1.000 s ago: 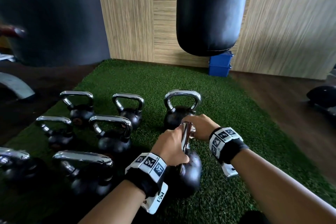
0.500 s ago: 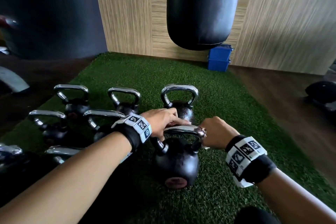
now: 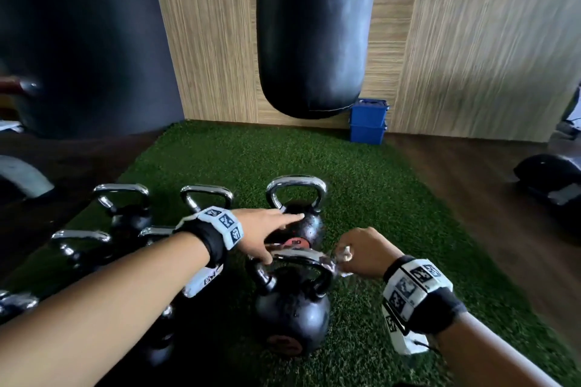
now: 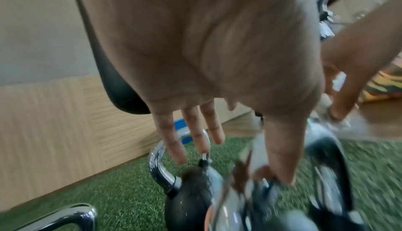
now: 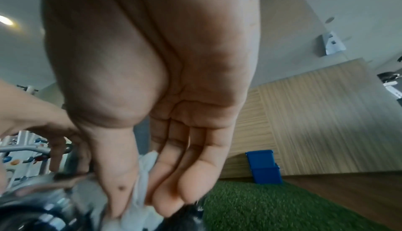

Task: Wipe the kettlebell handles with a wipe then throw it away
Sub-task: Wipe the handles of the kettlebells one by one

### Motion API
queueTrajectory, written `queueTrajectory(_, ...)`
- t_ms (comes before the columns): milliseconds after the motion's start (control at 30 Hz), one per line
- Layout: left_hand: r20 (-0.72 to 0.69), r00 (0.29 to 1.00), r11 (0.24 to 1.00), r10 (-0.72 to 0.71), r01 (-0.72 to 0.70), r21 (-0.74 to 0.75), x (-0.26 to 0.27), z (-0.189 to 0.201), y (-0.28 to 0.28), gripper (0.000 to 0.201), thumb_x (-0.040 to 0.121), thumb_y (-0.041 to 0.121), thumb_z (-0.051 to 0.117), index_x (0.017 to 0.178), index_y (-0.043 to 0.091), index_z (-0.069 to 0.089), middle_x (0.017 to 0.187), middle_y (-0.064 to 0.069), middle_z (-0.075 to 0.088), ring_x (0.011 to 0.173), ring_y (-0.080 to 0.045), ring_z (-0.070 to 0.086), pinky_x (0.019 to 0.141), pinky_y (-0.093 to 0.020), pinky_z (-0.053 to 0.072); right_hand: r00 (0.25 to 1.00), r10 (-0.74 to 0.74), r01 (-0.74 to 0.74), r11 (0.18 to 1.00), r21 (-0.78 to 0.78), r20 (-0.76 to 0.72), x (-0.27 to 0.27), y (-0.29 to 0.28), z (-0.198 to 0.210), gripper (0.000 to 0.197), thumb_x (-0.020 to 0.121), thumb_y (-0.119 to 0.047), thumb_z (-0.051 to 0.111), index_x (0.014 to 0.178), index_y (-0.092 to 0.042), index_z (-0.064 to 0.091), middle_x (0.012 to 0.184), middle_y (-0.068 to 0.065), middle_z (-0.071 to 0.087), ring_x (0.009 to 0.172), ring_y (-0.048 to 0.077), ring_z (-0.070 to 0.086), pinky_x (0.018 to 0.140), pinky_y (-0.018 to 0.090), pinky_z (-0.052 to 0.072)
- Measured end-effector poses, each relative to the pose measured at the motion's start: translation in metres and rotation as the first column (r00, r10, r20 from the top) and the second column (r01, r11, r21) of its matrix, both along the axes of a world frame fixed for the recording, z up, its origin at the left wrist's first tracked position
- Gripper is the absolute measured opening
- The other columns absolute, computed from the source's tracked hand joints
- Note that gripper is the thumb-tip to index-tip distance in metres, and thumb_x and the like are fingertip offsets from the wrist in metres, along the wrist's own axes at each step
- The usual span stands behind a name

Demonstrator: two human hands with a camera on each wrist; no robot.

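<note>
On the green turf stands the near black kettlebell [image 3: 292, 314], upright, with a chrome handle [image 3: 295, 256]. My left hand [image 3: 267, 232] hovers over that handle's left end with fingers straight, pointing at the far kettlebell [image 3: 298, 223]. In the left wrist view its thumb [image 4: 280, 157] touches the chrome. At the handle's right end my right hand [image 3: 358, 250] pinches a crumpled white wipe [image 3: 341, 256]. The right wrist view shows the wipe [image 5: 139, 191] between thumb and curled fingers, against the chrome.
Several more chrome-handled kettlebells [image 3: 122, 207] crowd the turf's left side. A black punching bag [image 3: 314, 34] hangs ahead, above the mat. Two stacked blue bins [image 3: 367, 121] stand by the wood-panel wall. Dark wooden floor [image 3: 471, 198] and dark equipment [image 3: 553, 176] lie to the right.
The near kettlebell went from tipped over to upright. My left hand let go of its handle and straightened its fingers. The right hand with the wipe slid to the handle's right end.
</note>
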State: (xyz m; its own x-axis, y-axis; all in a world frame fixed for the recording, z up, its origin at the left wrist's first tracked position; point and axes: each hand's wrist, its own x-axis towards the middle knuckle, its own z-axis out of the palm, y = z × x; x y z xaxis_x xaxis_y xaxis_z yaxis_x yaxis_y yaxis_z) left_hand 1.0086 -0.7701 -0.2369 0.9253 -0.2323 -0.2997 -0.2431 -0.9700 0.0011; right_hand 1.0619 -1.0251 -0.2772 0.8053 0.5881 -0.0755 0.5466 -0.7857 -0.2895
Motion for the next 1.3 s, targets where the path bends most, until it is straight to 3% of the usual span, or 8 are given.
queueTrajectory(133,-0.043,0.998,0.997,0.045,-0.042,0.059,0.024,0.06,0.006,0.081,0.091,0.035,0.074,0.159,0.032,0.031,0.139,0.0,0.058,0.102,-0.01,0.05,0.082,-0.017,0.034,0.997,-0.075,0.076,0.988,0.134,-0.014,0.018,-0.011,0.03,0.011,0.077,-0.031,0.077,0.079,-0.03,0.066,0.087,-0.004,0.071,0.086,0.015,0.067,0.074,0.024,0.051)
queueTrajectory(267,-0.039,0.994,0.985,0.097,-0.091,0.144,0.044,0.096,0.018,0.062,0.092,0.039,0.072,0.149,0.036,0.048,0.129,0.01,0.063,0.099,-0.011,0.06,0.087,-0.028,0.048,0.995,-0.095,0.093,0.939,0.331,-0.011,0.04,-0.011,0.051,0.008,0.077,-0.03,0.078,0.08,-0.028,0.071,0.072,-0.012,0.065,0.065,0.005,0.058,0.051,0.011,0.038)
queueTrajectory(400,0.051,0.978,0.973,0.203,-0.207,0.106,0.068,0.093,0.037,0.051,0.09,0.04,0.073,0.138,0.036,0.058,0.121,0.012,0.067,0.103,-0.01,0.061,0.09,-0.029,0.049,0.999,-0.053,0.054,0.916,0.397,-0.013,0.067,0.002,0.052,0.007,0.078,-0.028,0.079,0.082,-0.025,0.075,0.078,-0.007,0.07,0.064,0.001,0.057,0.054,0.012,0.041)
queueTrajectory(600,0.159,0.875,0.887,0.458,-0.437,-0.149,0.126,0.035,0.075,0.053,0.084,0.035,0.082,0.131,0.021,0.062,0.119,0.003,0.069,0.112,-0.018,0.065,0.09,-0.026,0.052,0.995,-0.098,0.073,0.863,0.499,0.023,0.11,0.031,0.032,0.028,0.07,-0.022,0.084,0.093,-0.028,0.071,0.086,-0.011,0.071,0.078,0.004,0.065,0.066,0.012,0.047)
queueTrajectory(767,-0.054,0.76,0.705,0.648,-0.625,-0.337,0.182,-0.046,0.115,0.085,0.073,0.04,0.089,0.143,0.02,0.046,0.132,-0.001,0.062,0.115,-0.019,0.062,0.085,-0.036,0.062,0.982,-0.179,0.122,0.852,0.509,0.063,0.152,0.061,0.011,0.025,0.067,-0.021,0.084,0.089,-0.026,0.074,0.083,-0.011,0.073,0.077,0.003,0.067,0.067,0.016,0.05)
queueTrajectory(900,-0.283,0.732,0.564,0.619,-0.666,-0.489,0.2,-0.119,0.133,0.095,0.07,0.04,0.092,0.149,0.02,0.043,0.14,-0.002,0.058,0.119,-0.017,0.06,0.09,-0.037,0.061,0.979,-0.186,0.123,0.862,0.491,0.083,0.18,0.089,0.001,0.022,0.079,-0.014,0.078,0.097,-0.026,0.079,0.088,-0.016,0.072,0.077,-0.011,0.063,0.068,0.002,0.043)
queueTrajectory(1067,-0.259,0.792,0.572,0.553,-0.587,-0.573,0.211,-0.166,0.134,0.099,0.052,0.07,0.09,0.138,0.039,0.051,0.135,0.006,0.062,0.118,-0.012,0.062,0.097,-0.025,0.049,0.966,-0.18,0.088,0.903,0.42,0.185,0.204,0.121,0.002,0.027,0.089,-0.012,0.072,0.112,-0.023,0.077,0.098,-0.007,0.057,0.091,0.007,0.057,0.073,0.0,0.038)
queueTrajectory(1300,-0.386,0.804,0.386,0.451,-0.566,-0.728,0.234,-0.203,0.1,0.072,0.042,0.096,0.061,0.092,0.045,0.063,0.11,0.014,0.066,0.107,-0.014,0.063,0.091,-0.026,0.046,0.943,-0.153,0.043,0.937,0.347,0.296,0.206,0.14,0.006,0.034,0.091,-0.015,0.072,0.124,-0.021,0.071,0.108,-0.004,0.067,0.09,0.003,0.058,0.075,0.004,0.037)
